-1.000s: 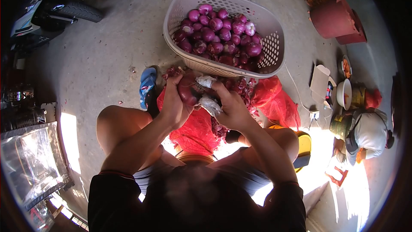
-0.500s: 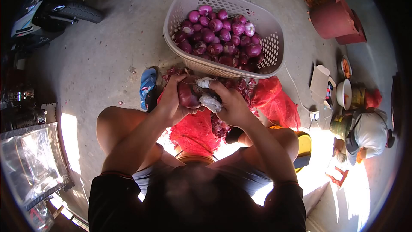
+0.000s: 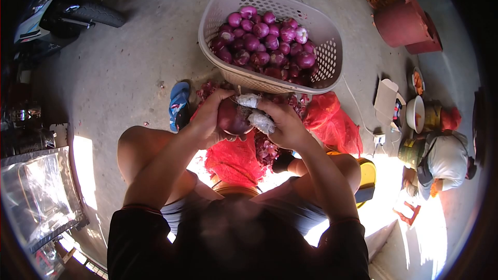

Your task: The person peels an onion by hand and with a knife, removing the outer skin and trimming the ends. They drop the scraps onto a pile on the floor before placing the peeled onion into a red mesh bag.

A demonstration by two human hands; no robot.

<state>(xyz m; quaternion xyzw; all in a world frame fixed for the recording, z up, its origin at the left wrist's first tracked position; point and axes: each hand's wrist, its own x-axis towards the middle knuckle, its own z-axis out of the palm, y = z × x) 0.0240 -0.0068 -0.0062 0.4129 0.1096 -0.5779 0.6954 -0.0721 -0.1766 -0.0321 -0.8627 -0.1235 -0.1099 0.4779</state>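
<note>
A large red onion (image 3: 232,119) is held between both hands, low in front of the plastic basket (image 3: 248,80). My left hand (image 3: 207,123) wraps it from the left, with the thumb along its upper side and the fingertips beneath. From the right, my right hand (image 3: 282,125) presses against the onion's root end with the thumb and a finger, both bound in white wrapping (image 3: 261,122). Under the hands lie loose onion skins (image 3: 266,153) and a red mesh bag (image 3: 233,161). Peeled purple onions (image 3: 259,44) lie heaped in the basket.
Another red mesh bag (image 3: 334,122) lies right of the skins. A blue flip-flop (image 3: 179,101) is on the left. At the right are an open cardboard box (image 3: 385,101), a white bowl (image 3: 415,114), a red bucket (image 3: 402,23) and another person (image 3: 447,161). A motorcycle wheel (image 3: 96,13) shows upper left.
The onion has been turned between the hands, so its root end now faces the wrapped fingers. My right hand has shifted slightly to the right.
</note>
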